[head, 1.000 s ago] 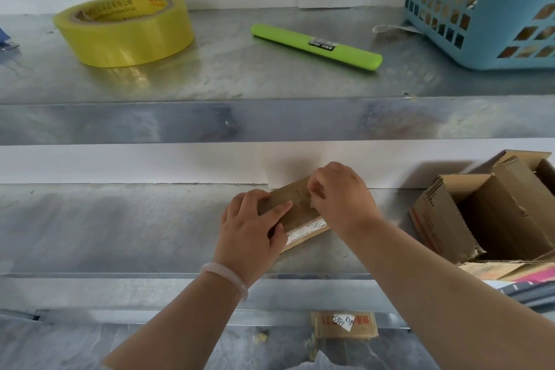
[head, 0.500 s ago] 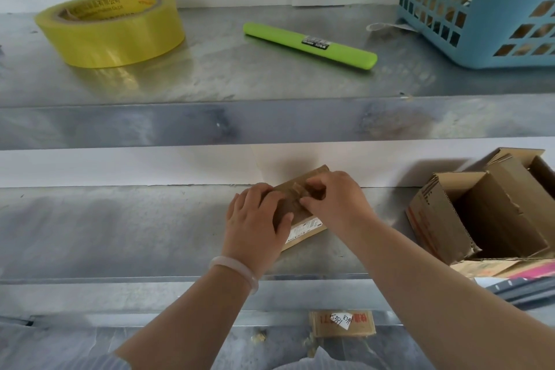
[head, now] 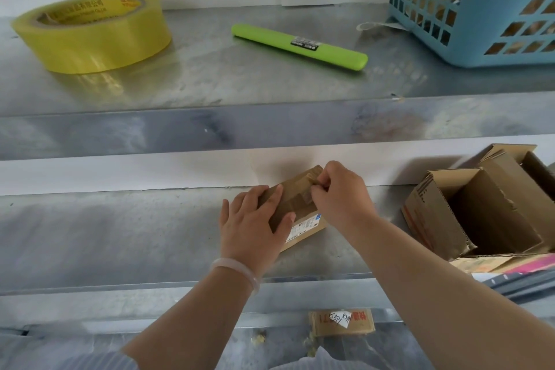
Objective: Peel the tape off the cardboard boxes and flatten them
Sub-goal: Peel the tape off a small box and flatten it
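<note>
**Small parcel box held on the lower shelf while its tape is pinched**

A small brown cardboard box (head: 301, 211) with a white printed label on its near side is shown resting on the lower grey metal shelf (head: 120, 234), close to the white back wall. The box is pressed down by the left hand (head: 250, 227), which is laid over its left end with the fingers nearly straight and the thumb across the top face; a pale bracelet (head: 237, 270) is worn on that wrist. A strip of brown tape (head: 301, 199) on the top of the box is pinched between the curled fingertips of the right hand (head: 342, 194).

To the right on the same shelf, opened brown cardboard boxes (head: 480, 213) are seen lying on their sides. On the upper metal shelf (head: 240, 84) a roll of yellow tape (head: 93, 33), a bright green stick-shaped tool (head: 300, 43) and a light blue plastic basket (head: 480, 9) are arranged from left to right, well apart. A small cardboard piece with a handwritten label (head: 342, 321) is visible below the lower shelf.
</note>
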Demonstrator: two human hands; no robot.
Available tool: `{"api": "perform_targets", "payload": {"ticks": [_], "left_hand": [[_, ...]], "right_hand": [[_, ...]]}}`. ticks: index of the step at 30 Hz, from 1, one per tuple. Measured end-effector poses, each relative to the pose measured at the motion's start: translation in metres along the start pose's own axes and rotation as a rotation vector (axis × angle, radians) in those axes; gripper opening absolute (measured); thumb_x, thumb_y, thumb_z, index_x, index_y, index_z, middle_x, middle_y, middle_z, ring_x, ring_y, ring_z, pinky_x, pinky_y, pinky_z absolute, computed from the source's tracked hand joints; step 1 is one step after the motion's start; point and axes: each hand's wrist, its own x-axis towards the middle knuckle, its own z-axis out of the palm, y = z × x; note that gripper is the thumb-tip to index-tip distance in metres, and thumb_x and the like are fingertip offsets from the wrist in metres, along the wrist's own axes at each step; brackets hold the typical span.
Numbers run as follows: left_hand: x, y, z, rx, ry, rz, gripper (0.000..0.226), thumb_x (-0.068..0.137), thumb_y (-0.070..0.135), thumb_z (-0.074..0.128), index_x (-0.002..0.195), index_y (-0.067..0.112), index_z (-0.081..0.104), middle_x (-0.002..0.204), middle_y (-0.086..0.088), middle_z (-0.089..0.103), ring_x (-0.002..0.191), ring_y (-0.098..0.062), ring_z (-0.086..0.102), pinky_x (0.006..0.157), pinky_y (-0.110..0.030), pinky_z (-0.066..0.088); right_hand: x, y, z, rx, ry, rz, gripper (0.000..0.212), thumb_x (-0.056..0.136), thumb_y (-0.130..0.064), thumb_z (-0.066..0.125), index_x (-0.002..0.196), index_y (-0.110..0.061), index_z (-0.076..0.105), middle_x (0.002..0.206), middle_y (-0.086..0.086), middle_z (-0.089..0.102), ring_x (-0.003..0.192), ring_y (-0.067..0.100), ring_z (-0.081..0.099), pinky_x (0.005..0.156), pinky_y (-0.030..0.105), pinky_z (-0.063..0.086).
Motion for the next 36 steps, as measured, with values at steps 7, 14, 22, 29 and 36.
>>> {"api": "perform_targets", "payload": {"ticks": [7, 14, 22, 29, 36], "left_hand": [[-0.002, 0.002, -0.001, -0.008, -0.014, -0.008, 0.061, 0.083, 0.065, 0.030, 0.132, 0.039, 0.054, 0.132, 0.010, 0.051, 0.125, -0.019, 0.043, 0.112, -0.051, 0.027], [0.001, 0.000, -0.002, -0.001, -0.057, -0.016, 0.069, 0.081, 0.069, 0.019, 0.138, 0.041, 0.046, 0.138, 0.012, 0.043, 0.130, -0.015, 0.035, 0.112, -0.049, 0.025], [0.007, 0.012, -0.013, 0.086, -0.155, -0.004, 0.059, 0.087, 0.063, 0.033, 0.143, 0.046, 0.029, 0.137, 0.013, 0.038, 0.133, -0.015, 0.031, 0.117, -0.056, 0.002], [0.005, 0.014, -0.008, 0.171, -0.093, 0.076, 0.067, 0.084, 0.069, 0.017, 0.141, 0.040, 0.038, 0.130, 0.012, 0.051, 0.124, -0.016, 0.046, 0.115, -0.059, 0.006], [0.010, 0.003, -0.005, 0.107, -0.033, 0.149, 0.063, 0.086, 0.067, 0.029, 0.133, 0.032, 0.052, 0.115, 0.005, 0.061, 0.102, -0.022, 0.059, 0.092, -0.043, 0.044]], "right_hand": [[0.003, 0.014, -0.002, -0.096, 0.121, -0.123, 0.004, 0.082, -0.007, 0.051, 0.080, -0.009, 0.048, 0.081, 0.004, 0.054, 0.075, 0.028, 0.051, 0.062, 0.037, 0.044], [-0.006, 0.018, 0.009, -0.199, -0.022, -0.397, 0.019, 0.090, -0.031, 0.062, 0.080, -0.016, 0.070, 0.083, -0.007, 0.062, 0.087, 0.013, 0.051, 0.082, 0.029, 0.045], [0.000, 0.012, 0.008, -0.173, -0.077, -0.074, 0.022, 0.083, -0.034, 0.066, 0.102, -0.023, 0.062, 0.104, -0.003, 0.049, 0.102, 0.019, 0.050, 0.086, 0.037, 0.049], [0.001, 0.005, -0.003, -0.168, -0.065, -0.019, 0.006, 0.090, -0.025, 0.061, 0.092, -0.020, 0.057, 0.093, -0.005, 0.056, 0.090, 0.017, 0.055, 0.073, 0.029, 0.043], [0.017, 0.016, -0.016, 0.226, -0.017, 0.243, 0.004, 0.094, -0.016, 0.051, 0.093, -0.012, 0.052, 0.088, 0.000, 0.057, 0.079, 0.019, 0.062, 0.050, 0.023, 0.041]]}}
